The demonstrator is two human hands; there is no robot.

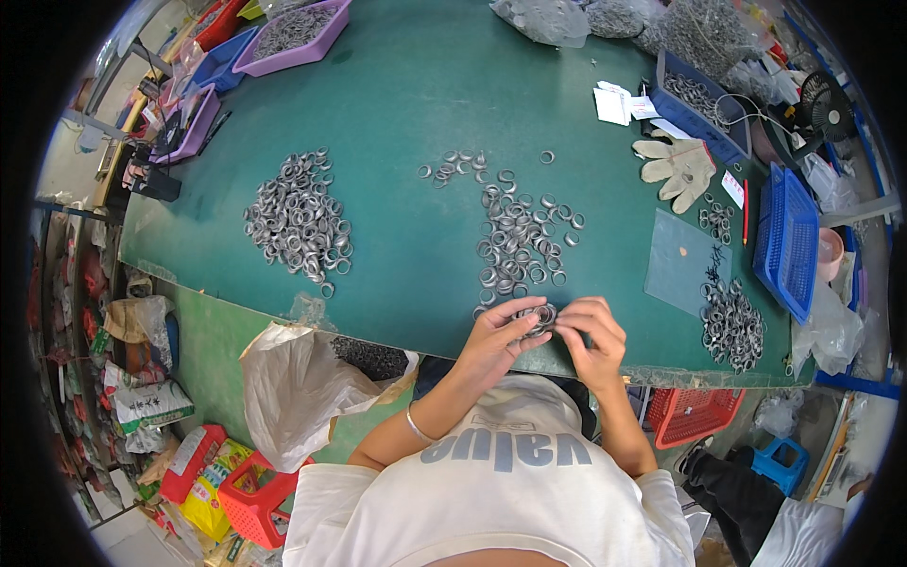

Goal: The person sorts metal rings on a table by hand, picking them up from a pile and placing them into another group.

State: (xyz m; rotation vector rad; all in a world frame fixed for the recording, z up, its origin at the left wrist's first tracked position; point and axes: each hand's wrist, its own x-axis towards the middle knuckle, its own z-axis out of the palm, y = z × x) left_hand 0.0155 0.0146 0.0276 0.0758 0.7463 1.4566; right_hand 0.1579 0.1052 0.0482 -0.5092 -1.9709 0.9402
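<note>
Head-worn fisheye, steeply downward, close above green table

my left hand and right hand meet at the near edge of the green table, pinching a few metal rings between fingertips, a loose scatter of rings just beyond

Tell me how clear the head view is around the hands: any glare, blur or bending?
Head view: even light, no glare; left hand, right hand and small silver metal rings between them look sharp; green table's edge bows toward the dark fisheye rim.
</note>
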